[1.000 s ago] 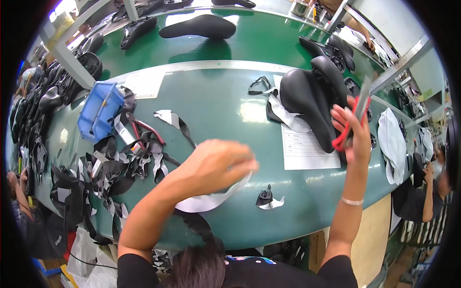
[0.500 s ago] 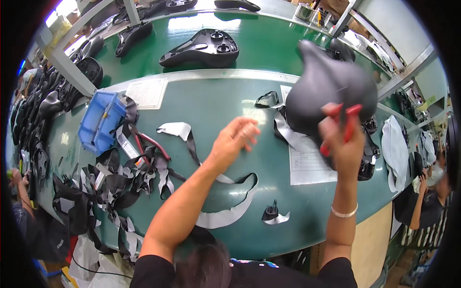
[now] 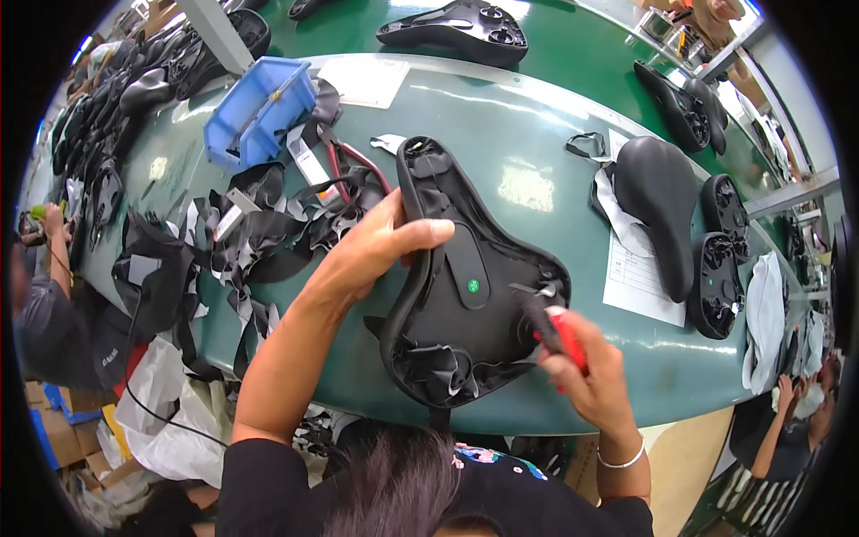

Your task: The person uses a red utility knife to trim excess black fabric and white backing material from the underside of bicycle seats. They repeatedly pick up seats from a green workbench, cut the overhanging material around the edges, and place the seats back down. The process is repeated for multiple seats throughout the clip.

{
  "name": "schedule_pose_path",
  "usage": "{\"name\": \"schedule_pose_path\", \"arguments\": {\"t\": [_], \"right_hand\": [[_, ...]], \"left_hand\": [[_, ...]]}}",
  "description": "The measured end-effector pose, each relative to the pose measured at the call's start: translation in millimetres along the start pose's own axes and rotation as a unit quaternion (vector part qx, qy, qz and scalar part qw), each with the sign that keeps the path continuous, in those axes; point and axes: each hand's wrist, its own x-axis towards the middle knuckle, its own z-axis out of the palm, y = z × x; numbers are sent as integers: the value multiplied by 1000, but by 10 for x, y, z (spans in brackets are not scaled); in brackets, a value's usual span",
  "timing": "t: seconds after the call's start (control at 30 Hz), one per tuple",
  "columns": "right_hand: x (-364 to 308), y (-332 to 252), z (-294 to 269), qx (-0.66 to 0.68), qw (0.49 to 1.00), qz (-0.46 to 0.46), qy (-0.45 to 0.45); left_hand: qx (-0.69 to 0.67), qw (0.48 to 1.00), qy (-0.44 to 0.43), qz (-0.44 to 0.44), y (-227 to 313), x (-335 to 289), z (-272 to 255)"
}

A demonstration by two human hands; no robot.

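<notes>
A black bicycle saddle (image 3: 465, 259) is held underside up in front of me, narrow nose pointing away. My left hand (image 3: 376, 237) grips its left edge near the nose, thumb over the rim. Loose dark and grey cover fabric bunches inside the wide rear rim. My right hand (image 3: 586, 367) is closed round a red-handled tool (image 3: 564, 345), whose dark head is over the saddle's right rear rim. Motion smears that head, so its exact kind is unclear. Another saddle (image 3: 658, 206) lies top side up to the right, partly on a printed sheet (image 3: 635, 286).
Fabric offcuts (image 3: 268, 237) heap at the left, beside red-handled pliers (image 3: 344, 166) and a blue bin (image 3: 255, 112). Two upturned saddle parts (image 3: 716, 282) lie at the far right. More saddles (image 3: 461, 31) rest on the raised green surface behind. Co-workers are at both sides.
My left hand was empty and a blurred saddle was at my right hand, smooth top showing. Now my left hand grips a saddle underside up, and the tool is at its rim. The view has shifted.
</notes>
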Motion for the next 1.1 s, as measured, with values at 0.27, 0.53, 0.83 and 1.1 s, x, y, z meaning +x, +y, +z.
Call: {"name": "schedule_pose_path", "arguments": {"t": [0.27, 0.53, 0.83, 1.1], "right_hand": [[276, 94, -247, -392, 887, -241, -30], [-230, 316, 330, -315, 944, -92, 5], [-442, 97, 276, -140, 990, 7, 32], [716, -116, 413, 49, 998, 6, 30]], "left_hand": [[49, 994, 86, -50, 517, -84, 151], [60, 990, 125, 8, 249, -82, -26], [-97, 955, 282, 0, 85, -728, 93], [51, 918, 381, 93, -345, -990, -53]]}}
